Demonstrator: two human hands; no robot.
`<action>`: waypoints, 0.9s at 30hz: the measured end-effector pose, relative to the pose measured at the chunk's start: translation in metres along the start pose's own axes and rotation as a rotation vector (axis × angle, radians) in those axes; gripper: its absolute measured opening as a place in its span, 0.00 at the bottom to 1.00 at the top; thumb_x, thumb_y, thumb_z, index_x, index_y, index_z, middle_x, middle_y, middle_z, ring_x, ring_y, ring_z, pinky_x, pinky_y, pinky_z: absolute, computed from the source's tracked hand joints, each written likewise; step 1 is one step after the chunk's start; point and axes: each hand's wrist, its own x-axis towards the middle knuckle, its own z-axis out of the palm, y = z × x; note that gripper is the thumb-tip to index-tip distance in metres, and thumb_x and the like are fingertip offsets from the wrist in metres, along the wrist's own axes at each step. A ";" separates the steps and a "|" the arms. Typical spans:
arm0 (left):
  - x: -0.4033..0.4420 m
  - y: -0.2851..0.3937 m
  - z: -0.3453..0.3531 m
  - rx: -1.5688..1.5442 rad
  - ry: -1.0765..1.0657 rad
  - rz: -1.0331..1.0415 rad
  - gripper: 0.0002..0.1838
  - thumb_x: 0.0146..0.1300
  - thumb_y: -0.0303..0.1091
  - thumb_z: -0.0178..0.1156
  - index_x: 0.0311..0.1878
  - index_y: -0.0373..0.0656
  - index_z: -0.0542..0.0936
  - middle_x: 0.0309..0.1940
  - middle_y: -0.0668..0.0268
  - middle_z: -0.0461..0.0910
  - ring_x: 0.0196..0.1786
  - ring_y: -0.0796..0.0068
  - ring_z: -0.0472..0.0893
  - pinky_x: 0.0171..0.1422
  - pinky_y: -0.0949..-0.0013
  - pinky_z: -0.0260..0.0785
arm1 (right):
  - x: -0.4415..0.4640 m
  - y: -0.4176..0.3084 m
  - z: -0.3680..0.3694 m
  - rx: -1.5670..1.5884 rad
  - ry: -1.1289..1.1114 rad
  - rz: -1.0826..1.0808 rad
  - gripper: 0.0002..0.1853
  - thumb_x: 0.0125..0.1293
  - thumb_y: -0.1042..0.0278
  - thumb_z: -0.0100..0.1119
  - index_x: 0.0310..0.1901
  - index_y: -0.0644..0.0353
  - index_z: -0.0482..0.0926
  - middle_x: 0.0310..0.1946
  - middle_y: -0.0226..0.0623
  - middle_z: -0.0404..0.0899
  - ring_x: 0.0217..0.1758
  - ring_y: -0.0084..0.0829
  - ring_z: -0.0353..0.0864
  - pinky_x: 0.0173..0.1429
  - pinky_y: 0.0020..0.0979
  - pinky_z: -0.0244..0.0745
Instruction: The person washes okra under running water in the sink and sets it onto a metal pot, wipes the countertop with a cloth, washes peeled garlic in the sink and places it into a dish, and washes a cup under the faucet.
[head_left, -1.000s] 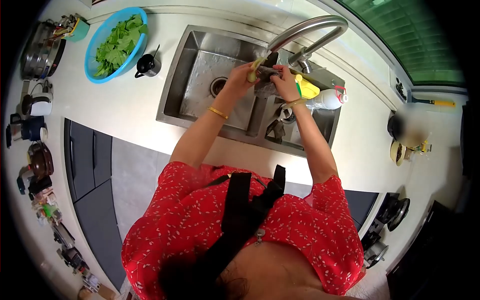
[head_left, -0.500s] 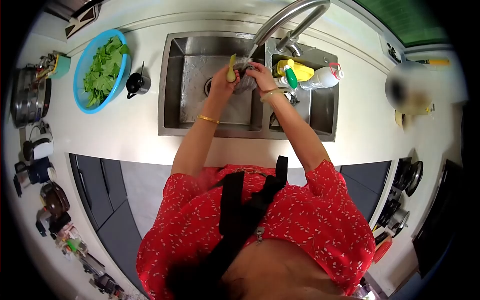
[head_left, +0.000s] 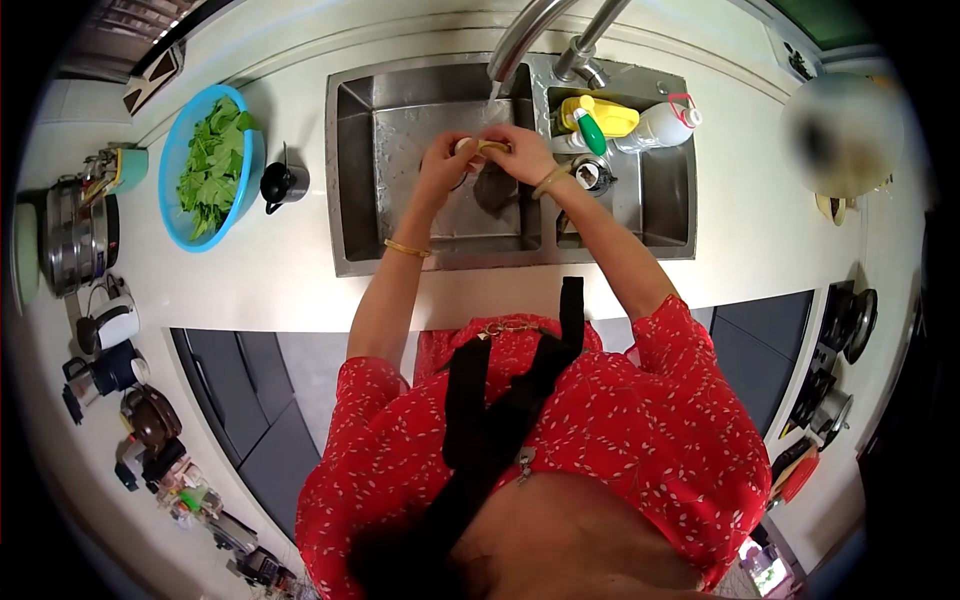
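Both hands are over the large basin of the steel sink (head_left: 440, 262), close together near the running tap (head_left: 515, 45). My left hand (head_left: 445, 165) has its fingers closed on a small vegetable piece with a pale, rounded end (head_left: 463, 146). The fingers of my right hand (head_left: 522, 155) pinch its yellow-green part (head_left: 492, 147). Fingers hide much of the piece, so its exact kind is unclear. Just below my right hand, a brownish-grey limp thing (head_left: 495, 190) is in the basin; its kind cannot be made out. The drain is partly hidden behind my left hand.
A blue basin (head_left: 167, 185) of leafy greens (head_left: 212, 170) stands left of the sink, beside a black cup (head_left: 284, 183). In the smaller sink compartment are a yellow bottle (head_left: 612, 117), a green-capped bottle (head_left: 591, 134) and a white bottle (head_left: 660, 128).
My right hand has let go of the brownish-grey thing, which is now lower in the basin. Its fingers have come to the vegetable piece in my left hand. The view has shifted slightly.
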 end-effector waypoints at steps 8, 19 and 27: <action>0.031 -0.033 0.004 0.744 0.166 0.279 0.19 0.60 0.47 0.49 0.37 0.37 0.73 0.27 0.57 0.78 0.29 0.67 0.78 0.31 0.66 0.67 | -0.001 -0.002 -0.005 -0.229 -0.155 -0.062 0.12 0.53 0.64 0.46 0.29 0.64 0.75 0.30 0.52 0.75 0.35 0.50 0.74 0.41 0.44 0.69; 0.039 -0.004 0.020 0.826 0.007 0.301 0.17 0.61 0.41 0.46 0.33 0.35 0.74 0.23 0.57 0.75 0.28 0.68 0.73 0.32 0.65 0.64 | -0.015 -0.025 -0.020 -0.596 -0.313 -0.061 0.12 0.55 0.63 0.44 0.27 0.59 0.78 0.28 0.45 0.78 0.32 0.45 0.78 0.35 0.43 0.71; 0.022 0.010 0.033 0.022 -0.033 -0.193 0.19 0.62 0.46 0.44 0.25 0.40 0.71 0.15 0.71 0.67 0.17 0.84 0.64 0.19 0.80 0.53 | -0.012 -0.004 -0.012 -0.192 -0.034 0.040 0.14 0.55 0.63 0.42 0.26 0.62 0.75 0.28 0.50 0.75 0.33 0.48 0.75 0.39 0.41 0.69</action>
